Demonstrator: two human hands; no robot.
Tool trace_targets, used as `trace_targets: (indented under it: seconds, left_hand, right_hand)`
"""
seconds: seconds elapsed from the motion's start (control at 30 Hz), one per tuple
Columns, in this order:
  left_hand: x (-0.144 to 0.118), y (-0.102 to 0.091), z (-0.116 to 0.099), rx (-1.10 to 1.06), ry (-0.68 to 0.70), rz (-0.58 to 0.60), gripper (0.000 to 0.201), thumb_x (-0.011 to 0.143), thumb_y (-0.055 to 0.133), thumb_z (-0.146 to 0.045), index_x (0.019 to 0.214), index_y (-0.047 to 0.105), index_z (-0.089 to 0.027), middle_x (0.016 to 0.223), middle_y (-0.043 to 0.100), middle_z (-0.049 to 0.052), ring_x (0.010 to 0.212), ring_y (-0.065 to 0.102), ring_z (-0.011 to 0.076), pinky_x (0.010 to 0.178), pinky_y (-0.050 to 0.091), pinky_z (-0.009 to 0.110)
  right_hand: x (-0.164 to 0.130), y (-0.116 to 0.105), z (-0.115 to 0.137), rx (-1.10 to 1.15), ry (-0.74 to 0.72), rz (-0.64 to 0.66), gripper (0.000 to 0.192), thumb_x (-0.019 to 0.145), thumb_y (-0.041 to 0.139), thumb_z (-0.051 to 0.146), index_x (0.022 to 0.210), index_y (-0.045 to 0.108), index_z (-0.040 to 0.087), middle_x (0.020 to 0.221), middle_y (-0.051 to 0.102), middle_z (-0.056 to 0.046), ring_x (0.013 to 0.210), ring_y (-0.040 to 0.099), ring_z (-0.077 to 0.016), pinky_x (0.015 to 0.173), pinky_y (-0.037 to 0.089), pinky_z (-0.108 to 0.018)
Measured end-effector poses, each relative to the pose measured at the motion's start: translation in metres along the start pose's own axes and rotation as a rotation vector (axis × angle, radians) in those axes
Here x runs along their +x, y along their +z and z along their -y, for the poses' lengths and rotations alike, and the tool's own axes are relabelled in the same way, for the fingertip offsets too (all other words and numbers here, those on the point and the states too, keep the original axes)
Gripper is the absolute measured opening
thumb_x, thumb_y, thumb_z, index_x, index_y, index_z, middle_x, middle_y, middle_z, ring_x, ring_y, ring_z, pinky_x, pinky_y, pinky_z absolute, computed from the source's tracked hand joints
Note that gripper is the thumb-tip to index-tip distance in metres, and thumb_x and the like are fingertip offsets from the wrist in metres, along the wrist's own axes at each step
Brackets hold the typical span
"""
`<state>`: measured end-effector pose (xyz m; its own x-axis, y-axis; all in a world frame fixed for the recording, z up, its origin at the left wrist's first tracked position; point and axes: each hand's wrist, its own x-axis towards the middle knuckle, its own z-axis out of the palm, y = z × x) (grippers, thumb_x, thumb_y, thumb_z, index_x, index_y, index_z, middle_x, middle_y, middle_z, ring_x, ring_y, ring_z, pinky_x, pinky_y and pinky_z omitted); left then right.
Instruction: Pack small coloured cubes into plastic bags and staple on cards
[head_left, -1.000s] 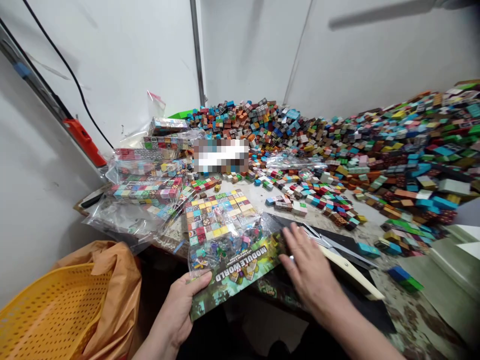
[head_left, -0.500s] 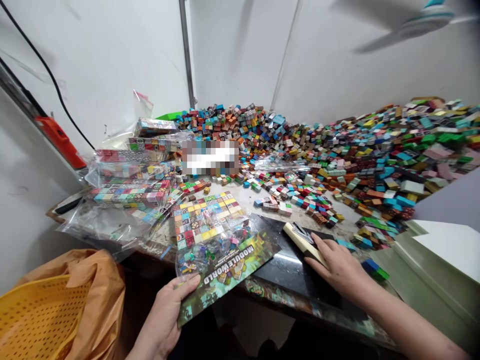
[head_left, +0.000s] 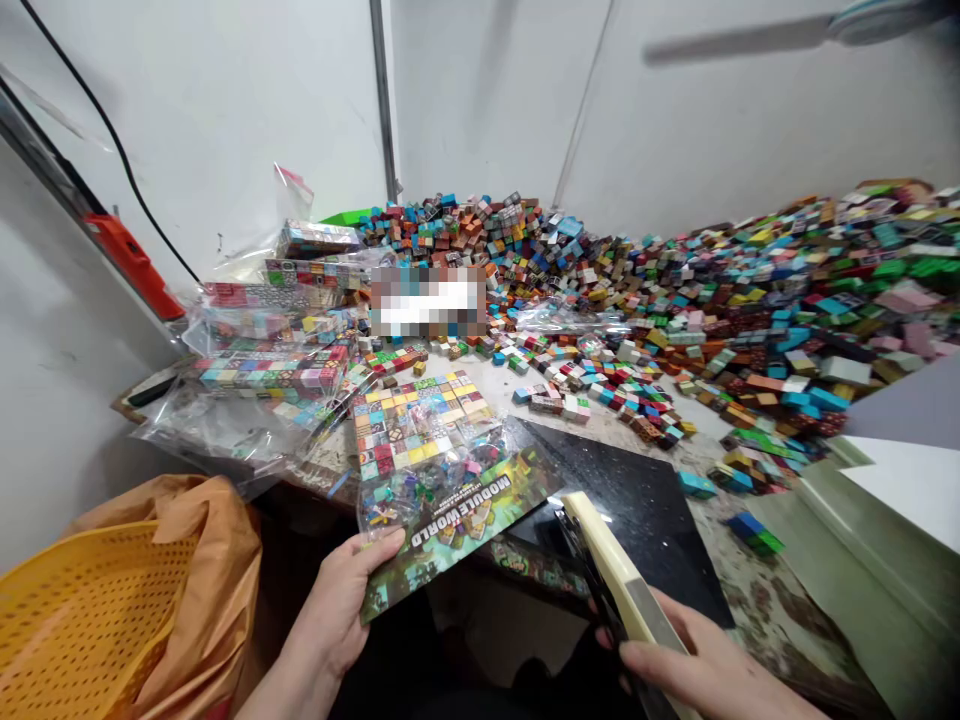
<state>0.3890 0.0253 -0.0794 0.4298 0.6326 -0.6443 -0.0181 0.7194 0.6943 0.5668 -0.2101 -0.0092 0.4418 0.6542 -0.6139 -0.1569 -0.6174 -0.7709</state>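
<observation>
At the near edge of the table point(head_left: 787, 600), our left hand point(head_left: 337, 620) pinches the lower corner of the card point(head_left: 457, 520), thumb on top and fingers closed beneath, with the clear bag of blocks point(head_left: 420, 440) lying on the card's far end. The card's long axis slants up and to the right, so its free edge points toward the stapler point(head_left: 615, 580), which our right hand point(head_left: 705, 670) grips by the rear, fingers curled around it. The stapler's nose sits just beside the card's right edge, nearer than anything else we hold.
</observation>
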Motion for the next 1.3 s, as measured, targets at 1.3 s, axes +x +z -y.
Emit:
trace_targets:
  seconds: [1.3]
  left_hand:
    - [0.001, -0.003, -0.003, -0.037, -0.039, 0.028, 0.014, 0.064, 0.066, -0.008, 0.077, 0.063, -0.007, 0.072, 0.066, 0.009, 0.061, 0.062, 0.0153, 0.057, 0.052, 0.024]
  right_hand:
    - [0.013, -0.004, 0.035, 0.051, 0.151, 0.081, 0.029, 0.074, 0.053, 0.036, 0.101, 0.052, 0.024, 0.08, 0.057, 0.001, 0.073, 0.055, -0.0135, 0.06, 0.043, -0.018]
